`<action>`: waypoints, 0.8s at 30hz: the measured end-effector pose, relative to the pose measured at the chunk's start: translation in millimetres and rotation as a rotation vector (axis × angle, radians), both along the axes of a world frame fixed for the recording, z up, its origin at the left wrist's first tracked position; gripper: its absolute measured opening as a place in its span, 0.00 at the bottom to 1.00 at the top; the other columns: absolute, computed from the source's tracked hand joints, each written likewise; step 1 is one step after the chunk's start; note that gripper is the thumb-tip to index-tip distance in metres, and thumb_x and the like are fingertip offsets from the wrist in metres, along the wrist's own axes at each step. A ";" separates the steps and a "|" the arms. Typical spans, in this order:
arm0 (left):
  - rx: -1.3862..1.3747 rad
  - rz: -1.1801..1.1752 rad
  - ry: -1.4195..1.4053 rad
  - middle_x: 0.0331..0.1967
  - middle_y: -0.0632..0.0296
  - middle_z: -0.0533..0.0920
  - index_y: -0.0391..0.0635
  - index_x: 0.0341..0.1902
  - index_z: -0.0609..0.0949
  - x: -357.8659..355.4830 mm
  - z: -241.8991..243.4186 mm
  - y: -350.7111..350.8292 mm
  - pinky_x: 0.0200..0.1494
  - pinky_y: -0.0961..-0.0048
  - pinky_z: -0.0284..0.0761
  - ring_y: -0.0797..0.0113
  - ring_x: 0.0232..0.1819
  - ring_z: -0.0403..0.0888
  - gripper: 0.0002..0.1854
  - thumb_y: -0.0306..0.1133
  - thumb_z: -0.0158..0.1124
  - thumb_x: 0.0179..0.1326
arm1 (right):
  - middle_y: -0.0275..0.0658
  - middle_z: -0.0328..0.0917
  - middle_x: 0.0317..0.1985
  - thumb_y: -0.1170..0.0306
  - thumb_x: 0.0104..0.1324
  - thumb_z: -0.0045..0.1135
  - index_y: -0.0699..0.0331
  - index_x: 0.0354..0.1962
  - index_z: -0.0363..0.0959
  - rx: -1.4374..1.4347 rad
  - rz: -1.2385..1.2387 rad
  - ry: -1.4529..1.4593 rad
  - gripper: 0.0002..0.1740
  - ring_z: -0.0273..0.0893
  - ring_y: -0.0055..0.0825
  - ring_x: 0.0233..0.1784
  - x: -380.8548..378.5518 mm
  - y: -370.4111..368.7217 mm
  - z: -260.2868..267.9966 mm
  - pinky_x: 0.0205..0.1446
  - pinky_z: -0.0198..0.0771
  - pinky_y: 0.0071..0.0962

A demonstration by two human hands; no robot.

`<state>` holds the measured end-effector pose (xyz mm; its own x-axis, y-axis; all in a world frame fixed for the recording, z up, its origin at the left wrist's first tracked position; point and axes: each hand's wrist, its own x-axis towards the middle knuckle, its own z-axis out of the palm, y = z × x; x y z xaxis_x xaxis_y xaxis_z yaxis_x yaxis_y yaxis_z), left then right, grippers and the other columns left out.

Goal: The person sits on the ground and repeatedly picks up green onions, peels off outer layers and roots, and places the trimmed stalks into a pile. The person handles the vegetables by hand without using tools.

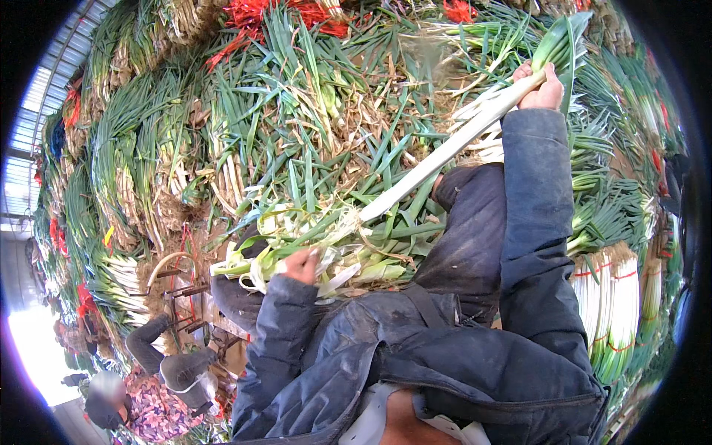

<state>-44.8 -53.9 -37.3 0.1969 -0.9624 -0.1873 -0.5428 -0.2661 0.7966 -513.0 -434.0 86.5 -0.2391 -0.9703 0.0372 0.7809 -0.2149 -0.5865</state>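
My right hand [540,89] grips a long leek-like green onion [445,156] near the start of its green leaves [559,44]. Its smooth white shank slants down to the left across my lap, ending in a tuft of pale roots [349,221]. Below that root end, my left hand [302,266] is curled closed on peeled leaf strips [258,270], some of which stick out to its left. More stripped skins [378,271] are heaped on my lap between my thighs. The fingertips of my left hand are partly hidden among the strips.
Untrimmed onions [133,161] lie in rows at left, loose leaves [356,111] ahead. Peeled white stalks [489,136] lie beyond my right knee. Banded bundles [609,300] stand at right. Red ties [256,16] lie ahead. Lower left are a metal-framed stand [181,289] and another person [161,395].
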 end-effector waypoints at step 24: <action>-0.464 0.090 0.674 0.28 0.61 0.78 0.39 0.46 0.76 -140.5 138.0 -104.3 0.27 0.72 0.71 0.71 0.27 0.76 0.29 0.58 0.47 0.70 | 0.44 0.76 0.36 0.64 0.69 0.53 0.64 0.44 0.72 -0.547 0.172 0.892 0.12 0.77 0.34 0.39 228.6 191.5 47.8 0.43 0.72 0.33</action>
<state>-185.2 -158.3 100.7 0.2642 -0.9570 0.1199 0.0989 0.1505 0.9836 -284.5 -242.5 134.3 0.2295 -0.7864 0.5736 0.1605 -0.5507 -0.8192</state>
